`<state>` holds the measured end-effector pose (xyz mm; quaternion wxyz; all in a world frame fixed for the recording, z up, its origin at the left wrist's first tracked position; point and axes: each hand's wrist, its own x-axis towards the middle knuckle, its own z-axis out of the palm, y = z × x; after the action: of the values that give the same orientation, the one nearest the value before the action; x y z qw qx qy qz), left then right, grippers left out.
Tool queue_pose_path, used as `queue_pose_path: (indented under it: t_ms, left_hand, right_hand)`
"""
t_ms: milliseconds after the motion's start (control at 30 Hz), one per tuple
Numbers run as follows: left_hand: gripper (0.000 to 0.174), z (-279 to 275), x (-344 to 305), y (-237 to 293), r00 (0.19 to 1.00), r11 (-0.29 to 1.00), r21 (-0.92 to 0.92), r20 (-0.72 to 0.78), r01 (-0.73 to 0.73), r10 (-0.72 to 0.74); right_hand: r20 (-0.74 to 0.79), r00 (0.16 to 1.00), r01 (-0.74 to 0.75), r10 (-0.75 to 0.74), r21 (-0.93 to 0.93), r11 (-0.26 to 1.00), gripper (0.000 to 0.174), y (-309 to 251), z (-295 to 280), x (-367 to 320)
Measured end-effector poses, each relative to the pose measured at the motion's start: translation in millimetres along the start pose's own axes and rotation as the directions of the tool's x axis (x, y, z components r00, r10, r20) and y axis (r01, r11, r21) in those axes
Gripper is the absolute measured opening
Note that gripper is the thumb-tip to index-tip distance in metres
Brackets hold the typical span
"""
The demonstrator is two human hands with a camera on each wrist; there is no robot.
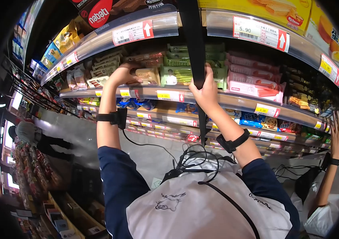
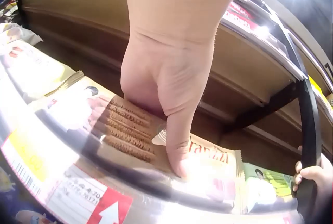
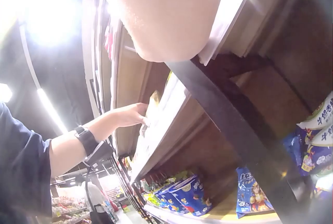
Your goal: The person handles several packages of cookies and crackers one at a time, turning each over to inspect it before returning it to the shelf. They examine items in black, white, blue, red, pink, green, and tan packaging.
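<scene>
My left hand (image 1: 123, 74) is at a row of snack packets on the shelf. Its thumb presses the front of a brown Franzzi packet (image 2: 130, 130) with sticks pictured on it, and the fingers reach over behind it, hidden in the left wrist view. The packet lies at the shelf's front edge. Right of it is a green packet (image 1: 185, 75) of the same kind. My right hand (image 1: 205, 87) grips a black upright post (image 1: 193, 44) in front of the green packets, thumb on one side and fingers on the other.
Pink packets (image 1: 257, 85) stand right of the post. A price-tag rail (image 1: 169, 95) runs along the shelf front. Boxed wafers (image 1: 285, 16) fill the shelf above; blue bags (image 3: 190, 195) sit below. Another person's hand (image 1: 338, 127) is at the far right.
</scene>
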<state>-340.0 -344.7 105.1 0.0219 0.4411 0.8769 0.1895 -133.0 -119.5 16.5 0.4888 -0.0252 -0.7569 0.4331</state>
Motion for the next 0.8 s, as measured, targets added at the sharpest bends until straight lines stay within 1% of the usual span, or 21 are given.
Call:
queue_pose_path:
  t_ms: [67, 100, 133, 167, 200, 233, 333, 367, 433, 467, 500, 533, 600, 633, 700, 733, 767, 800]
  left_hand:
    - [0.057, -14.8, -10.8, 13.7, 0.998, 0.999, 0.013, -0.048, 0.049, -0.049]
    - [0.055, -19.8, -14.6, 16.4, 0.988, 0.987, -0.079, -0.059, 0.139, -0.144]
    - [0.053, -24.1, -19.9, 21.6, 0.989, 0.997, -0.026, -0.129, 0.074, -0.077]
    - [0.051, -26.9, -22.9, 25.3, 0.974, 0.998, 0.053, -0.223, -0.018, 0.029]
    - [0.05, -30.0, -26.2, 31.0, 0.942, 0.985, 0.142, -0.306, -0.1, 0.14]
    - [0.045, -32.3, -30.1, 40.4, 0.932, 0.991, 0.118, -0.349, -0.06, 0.099]
    - [0.039, -29.1, -39.0, 58.5, 0.853, 0.995, 0.068, -0.513, -0.071, 0.096]
    - [0.039, -32.1, -41.7, 66.5, 0.852, 0.987, 0.147, -0.506, -0.063, 0.13]
    - [0.04, -29.7, -49.3, 82.7, 0.782, 0.971, 0.162, -0.575, -0.179, 0.24]
    - [0.041, -27.2, -53.3, 88.5, 0.739, 0.956, 0.174, -0.607, -0.235, 0.292]
    - [0.043, -24.5, -56.9, 91.6, 0.705, 0.94, 0.255, -0.623, -0.225, 0.338]
    - [0.04, -21.7, -63.4, 99.7, 0.733, 0.957, 0.21, -0.617, -0.199, 0.287]
    - [0.037, -14.9, -72.8, 111.7, 0.732, 0.948, 0.242, -0.605, -0.206, 0.313]
    - [0.035, -10.0, -78.7, 118.8, 0.76, 0.967, 0.149, -0.598, -0.207, 0.255]
    - [0.035, -1.5, -89.9, 124.5, 0.79, 0.976, 0.118, -0.574, -0.182, 0.217]
    - [0.035, 2.1, -97.6, 131.6, 0.802, 0.978, 0.102, -0.561, -0.181, 0.207]
    - [0.035, 1.8, -109.2, 146.7, 0.836, 0.985, 0.093, -0.521, -0.143, 0.171]
    - [0.036, 2.0, -118.3, 159.7, 0.831, 0.965, 0.229, -0.507, -0.128, 0.231]
  right_hand:
    - [-0.013, 1.0, -0.001, 0.001, -0.012, 1.0, 0.064, 0.2, 1.3, -0.8]
    - [-0.021, 1.0, 0.007, -0.008, -0.021, 1.0, 0.064, 1.3, 1.9, -1.9]
    - [-0.029, 0.999, 0.016, -0.017, -0.029, 0.999, 0.064, 3.2, 2.9, -1.6]
    - [-0.036, 0.999, 0.025, -0.027, -0.035, 0.999, 0.063, 4.4, 3.9, -1.0]
    - [-0.041, 0.999, 0.025, -0.026, -0.032, 0.999, 0.063, 4.4, 4.4, -0.7]
    - [-0.044, 0.999, 0.024, -0.026, -0.029, 0.999, 0.062, 3.9, 4.2, -0.8]
    - [-0.055, 0.998, 0.021, -0.022, -0.018, 1.0, 0.06, -1.3, 2.9, -0.5]
    - [-0.054, 0.998, 0.015, -0.016, -0.015, 1.0, 0.06, -2.5, 2.5, -0.2]
    - [-0.068, 0.997, 0.03, -0.032, -0.032, 0.999, 0.06, -2.8, 2.6, -0.4]
    - [-0.055, 0.998, 0.013, -0.014, -0.026, 1.0, 0.06, -3.0, 2.3, -0.5]
    - [-0.041, 0.999, -0.004, 0.003, -0.019, 1.0, 0.061, -3.2, 1.7, -0.4]
    - [-0.026, 0.999, -0.02, 0.02, -0.014, 1.0, 0.061, -3.0, 1.3, -0.3]
    - [-0.027, 1.0, 0.0, 0.0, -0.004, 1.0, 0.062, -1.5, 2.2, -0.3]
    - [-0.024, 1.0, -0.003, 0.003, -0.006, 1.0, 0.063, -2.7, 1.5, -0.5]
    - [-0.026, 0.999, 0.019, -0.019, -0.018, 1.0, 0.063, -3.3, 0.8, 0.1]
    - [-0.022, 1.0, 0.003, -0.004, -0.02, 1.0, 0.062, -5.4, 0.5, 0.0]
    - [-0.017, 1.0, -0.011, 0.011, -0.025, 1.0, 0.062, -8.6, -0.2, -0.1]
    - [-0.014, 1.0, -0.025, 0.024, -0.033, 0.999, 0.062, -10.1, -0.5, 0.4]
